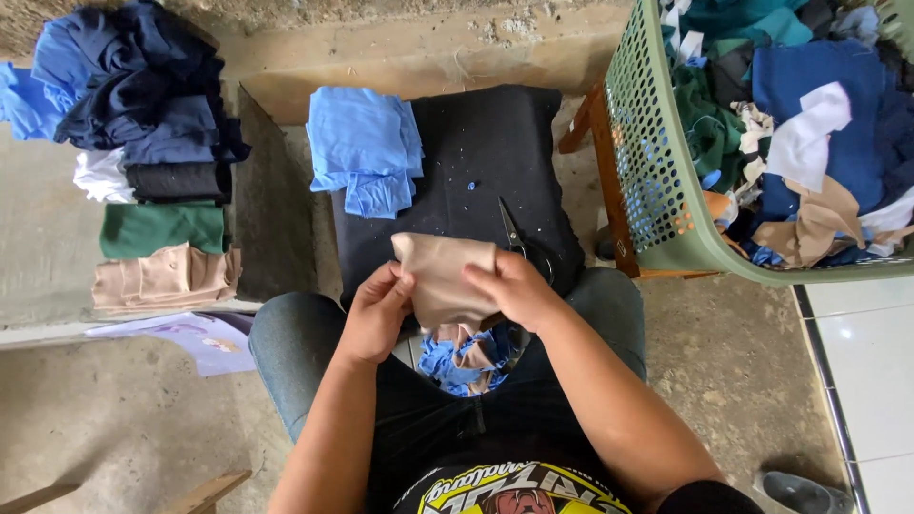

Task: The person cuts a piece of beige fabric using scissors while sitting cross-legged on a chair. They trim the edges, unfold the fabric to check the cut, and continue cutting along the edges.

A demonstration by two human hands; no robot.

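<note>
Head view: left hand (379,312) and right hand (514,286) both pinching beige cloth (443,276) at centre. Scissors (522,243) at 1 o'clock on black pad (476,162); folded blue pile (367,148) at 11. Perforated green basket (657,181) of soft scraps at 2.

scissors (519,238) on cushion (476,143), basket (657,190) right, folded stacks (157,171) left.

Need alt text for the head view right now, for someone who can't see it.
Both hands, left hand and right hand, hold a beige cloth piece over a black padded surface where scissors and a light blue fabric stack lie. A green basket of scraps stands right; sorted folded piles sit left.
</note>
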